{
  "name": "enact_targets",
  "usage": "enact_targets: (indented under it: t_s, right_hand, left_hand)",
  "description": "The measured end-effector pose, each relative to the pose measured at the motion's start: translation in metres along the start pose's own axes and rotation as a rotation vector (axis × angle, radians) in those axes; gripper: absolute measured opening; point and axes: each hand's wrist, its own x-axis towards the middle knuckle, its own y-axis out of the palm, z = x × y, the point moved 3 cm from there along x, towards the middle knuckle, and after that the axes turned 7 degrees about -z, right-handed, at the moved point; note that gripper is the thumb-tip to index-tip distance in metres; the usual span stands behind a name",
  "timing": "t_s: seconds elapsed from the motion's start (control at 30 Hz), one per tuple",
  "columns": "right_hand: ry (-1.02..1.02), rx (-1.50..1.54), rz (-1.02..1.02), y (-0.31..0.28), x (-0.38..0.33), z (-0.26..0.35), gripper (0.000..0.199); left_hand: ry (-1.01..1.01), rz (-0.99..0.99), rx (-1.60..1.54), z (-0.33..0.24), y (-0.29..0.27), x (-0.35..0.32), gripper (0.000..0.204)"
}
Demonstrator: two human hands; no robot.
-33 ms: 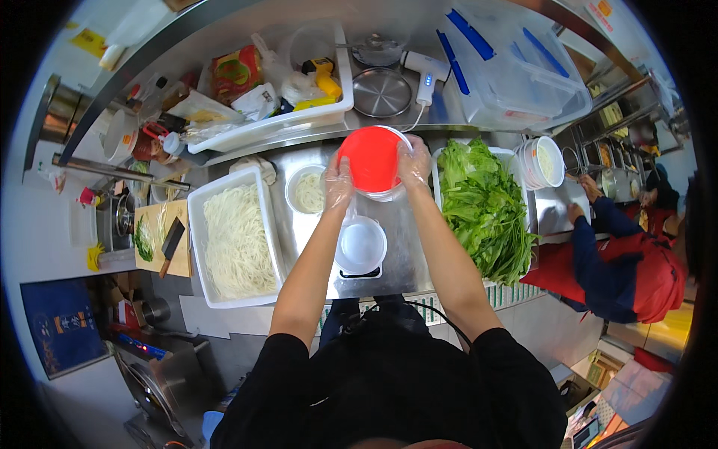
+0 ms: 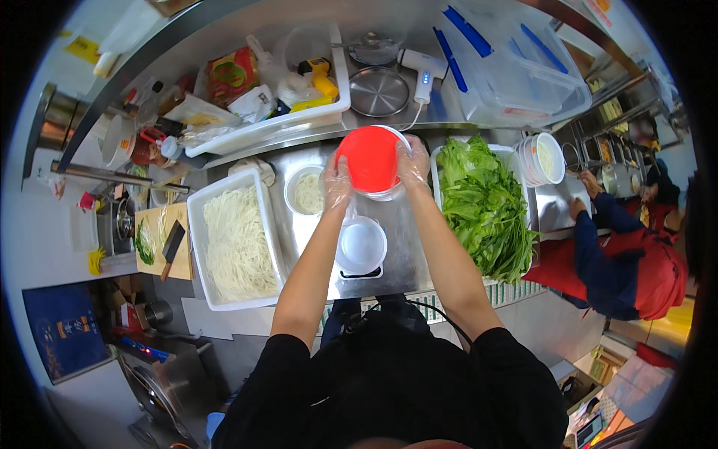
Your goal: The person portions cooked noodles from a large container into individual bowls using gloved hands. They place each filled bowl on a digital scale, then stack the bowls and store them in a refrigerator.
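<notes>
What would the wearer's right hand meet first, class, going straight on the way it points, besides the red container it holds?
Beyond the red container, the right hand would probably meet the metal shelf edge, though depth is hard to judge.

I count two hands of mine, left hand (image 2: 338, 185) and right hand (image 2: 413, 166), on one red round container (image 2: 368, 159) near the far edge of the worktop (image 2: 406, 251). There are two white tubs, one noodle tub (image 2: 194, 217) toward the left edge and one greens tub (image 2: 506, 155) toward the right. Between them I see two white bowls, one noodle bowl (image 2: 292, 203) and one scale bowl (image 2: 361, 245) on a single scale (image 2: 361, 274) by the near edge.
</notes>
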Motion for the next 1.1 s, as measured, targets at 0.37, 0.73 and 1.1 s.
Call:
enact_targets:
  t_s: [0.37, 0.73, 1.1]
  right_hand:
    - [0.019, 0.089, 0.069, -0.016, -0.017, 0.02, 0.036]
    - [0.119, 0.221, 0.055, -0.018, -0.025, 0.001, 0.048]
    - [0.278, 0.557, -0.161, -0.242, -0.193, 0.034, 0.036]
  left_hand:
    - [-0.077, -0.07, -0.11, 0.031, 0.013, 0.025, 0.036]
    - [-0.393, 0.06, -0.598, 0.027, 0.02, 0.026, 0.049]
    - [0.115, -0.047, -0.048, -0.081, -0.073, -0.097, 0.058]
